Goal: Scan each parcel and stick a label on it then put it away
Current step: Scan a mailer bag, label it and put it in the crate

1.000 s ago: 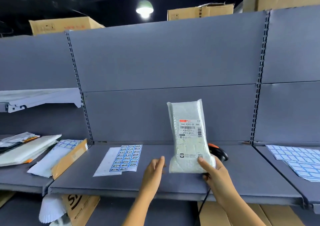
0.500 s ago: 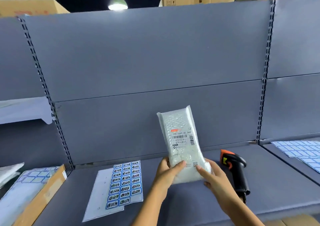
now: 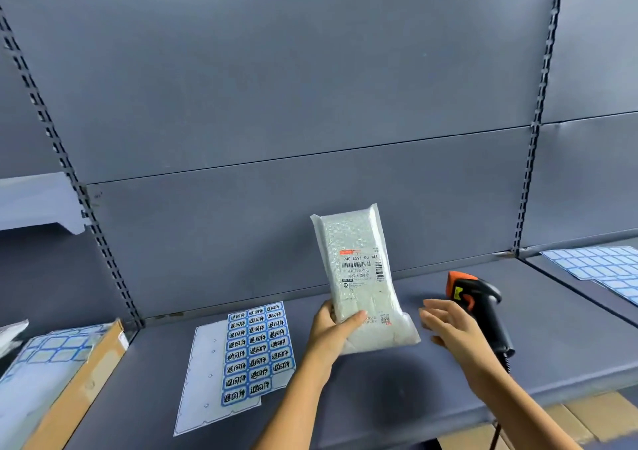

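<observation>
Grey-blue metal shelf (image 3: 379, 384) with slotted uprights and a plain back panel. White bubble-wrap parcel (image 3: 359, 287) held upright above the shelf, printed barcode label facing the camera. Left hand (image 3: 333, 332) grips its lower left edge, thumb across the front. Right hand (image 3: 448, 325) holds nothing, fingers loosely spread, just right of the parcel and not touching it. Black-and-orange scanner (image 3: 480, 297) lies on the shelf behind the right hand. Blue sticker sheet (image 3: 255, 349) lies flat left of the left hand.

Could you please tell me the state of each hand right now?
Left hand: holding the parcel.
Right hand: open, holding nothing, by the scanner.
</observation>
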Tool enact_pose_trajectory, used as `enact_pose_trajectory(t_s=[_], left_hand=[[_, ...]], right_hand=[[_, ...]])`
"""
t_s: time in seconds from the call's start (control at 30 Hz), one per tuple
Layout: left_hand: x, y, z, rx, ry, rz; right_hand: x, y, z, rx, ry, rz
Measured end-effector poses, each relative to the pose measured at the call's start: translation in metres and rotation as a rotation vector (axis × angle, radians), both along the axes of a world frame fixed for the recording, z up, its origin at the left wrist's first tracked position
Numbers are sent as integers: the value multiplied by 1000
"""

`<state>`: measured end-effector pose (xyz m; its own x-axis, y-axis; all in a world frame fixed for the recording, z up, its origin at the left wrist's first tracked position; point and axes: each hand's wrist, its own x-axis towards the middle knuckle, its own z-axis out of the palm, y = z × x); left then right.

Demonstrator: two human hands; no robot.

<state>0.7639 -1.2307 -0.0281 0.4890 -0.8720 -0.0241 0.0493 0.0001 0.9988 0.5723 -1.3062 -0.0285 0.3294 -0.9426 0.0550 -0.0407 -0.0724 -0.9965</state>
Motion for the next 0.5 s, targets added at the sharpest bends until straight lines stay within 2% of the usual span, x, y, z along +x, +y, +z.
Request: enact_pose_trajectory(t_s=[0.1, 0.2, 0.23, 0.3, 0.37, 0.5], left_hand=[[6, -3, -5, 48, -16, 22], [7, -3, -12, 75, -8, 25], [5, -2, -13, 80, -2, 18], [2, -2, -18, 81, 18, 0], [0, -1, -21, 71, 25, -10], [-1, -4, -26, 48, 14, -13]], right_hand=[[-10, -5, -2, -116, 172, -148], [-29, -26, -4, -330, 482, -433], [-35, -34, -6, -320, 581, -472], [-42, -48, -7, -152, 701, -454], [-42, -55, -9, -22, 700, -381], [-42, -61, -12, 17, 665, -345]])
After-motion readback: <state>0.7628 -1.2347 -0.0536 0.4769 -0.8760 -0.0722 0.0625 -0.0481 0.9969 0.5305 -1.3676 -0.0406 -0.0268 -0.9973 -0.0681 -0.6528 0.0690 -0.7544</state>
